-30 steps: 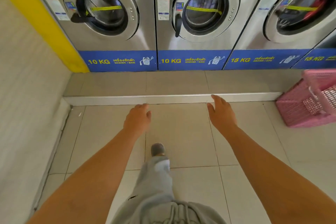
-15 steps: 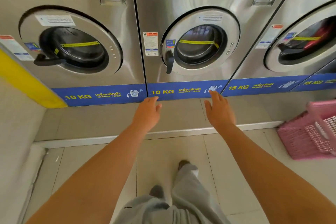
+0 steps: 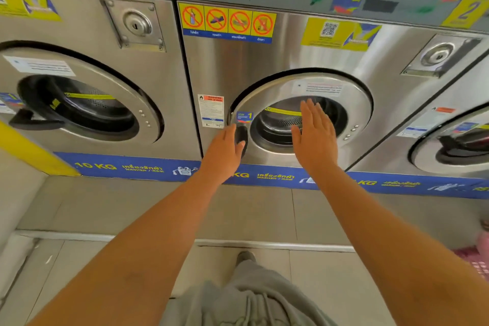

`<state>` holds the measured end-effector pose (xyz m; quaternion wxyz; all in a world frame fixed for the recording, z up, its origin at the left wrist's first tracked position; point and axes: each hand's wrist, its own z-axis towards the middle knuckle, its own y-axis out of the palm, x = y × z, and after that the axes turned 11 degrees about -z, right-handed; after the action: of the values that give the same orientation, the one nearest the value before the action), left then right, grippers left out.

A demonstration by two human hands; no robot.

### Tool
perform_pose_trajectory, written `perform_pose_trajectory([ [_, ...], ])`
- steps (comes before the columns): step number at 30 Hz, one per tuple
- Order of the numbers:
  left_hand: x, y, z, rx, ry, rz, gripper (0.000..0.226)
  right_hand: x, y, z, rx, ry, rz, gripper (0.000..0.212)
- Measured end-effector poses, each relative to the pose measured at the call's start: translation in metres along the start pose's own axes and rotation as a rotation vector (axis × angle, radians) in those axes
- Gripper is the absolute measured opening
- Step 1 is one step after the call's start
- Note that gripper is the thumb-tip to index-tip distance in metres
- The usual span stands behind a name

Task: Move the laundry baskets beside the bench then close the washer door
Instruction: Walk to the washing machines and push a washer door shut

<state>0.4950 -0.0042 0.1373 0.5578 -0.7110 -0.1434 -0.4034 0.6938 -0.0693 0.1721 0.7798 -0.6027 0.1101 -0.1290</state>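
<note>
Ahead of both hands, the washer door (image 3: 304, 114) of the middle machine sits nearly shut, its left edge seemingly a little proud. The right hand (image 3: 315, 135), fingers spread and empty, hovers flat over the glass; the left hand (image 3: 225, 151), loosely open, reaches the black handle (image 3: 241, 136). Best press squarely while turning the handle to latch it. Below the arms lies a tiled step (image 3: 158, 206); a pink basket (image 3: 473, 259) peeks far right.

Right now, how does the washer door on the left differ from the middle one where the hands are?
The left washer door has nobody near it; at the middle washer door the left hand is by the black handle and the open right hand is over the glass. The left door's handle points sideways, the middle door's downward. Both are round steel doors marked 10 KG.
</note>
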Motion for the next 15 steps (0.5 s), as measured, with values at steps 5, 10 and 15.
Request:
perform_pose_trajectory([
  [5,0.020,0.010,0.057,0.065,0.066,-0.035,0.056,0.016,0.007,0.049,0.057,-0.080,-0.179,0.058],
  [10,0.033,0.015,0.096,0.086,0.070,-0.001,0.060,0.031,0.015,0.072,0.046,-0.085,-0.247,0.058],
  [15,0.034,0.023,0.108,0.092,0.067,0.011,0.062,0.036,0.022,0.074,0.071,-0.113,-0.264,0.060],
])
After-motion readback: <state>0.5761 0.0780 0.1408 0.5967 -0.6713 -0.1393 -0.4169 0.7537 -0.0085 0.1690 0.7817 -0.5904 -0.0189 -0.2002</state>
